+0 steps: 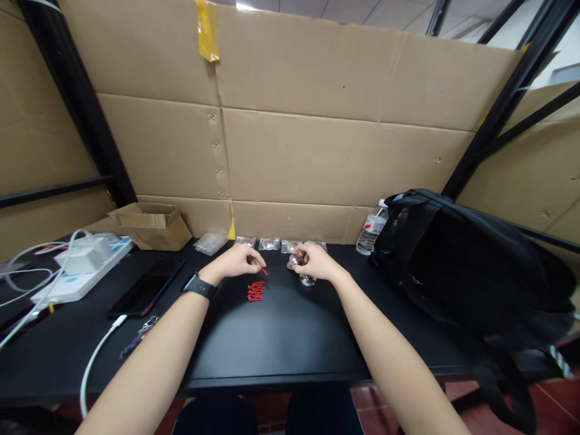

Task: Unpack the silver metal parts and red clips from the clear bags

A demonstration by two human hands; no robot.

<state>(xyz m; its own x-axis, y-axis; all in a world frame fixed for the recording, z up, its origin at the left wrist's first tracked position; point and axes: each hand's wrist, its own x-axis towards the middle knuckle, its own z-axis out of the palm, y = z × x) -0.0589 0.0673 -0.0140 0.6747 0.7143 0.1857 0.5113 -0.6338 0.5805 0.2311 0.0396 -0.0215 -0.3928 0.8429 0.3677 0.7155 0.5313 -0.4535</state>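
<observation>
My left hand [241,261] is closed above the black tabletop, with a small red piece [264,272] poking out from between thumb and fingertips. Just below it lie several red looped pieces [256,292] in a short column; they look like cord or small hooks, too small to tell. My right hand [318,261] has its fingers around clear, shiny round pieces [297,260]. Another clear round piece [307,280] rests on the table under that hand. Behind both hands, several small clear packets [269,244] with red marks lie in a row along the cardboard wall.
On the right stand a water bottle [373,228] and a black backpack [471,272]. To the left are a cardboard box [156,226], a clear plastic bag [211,243], a phone [145,286], a power strip [84,275], white cables and a keychain [138,338].
</observation>
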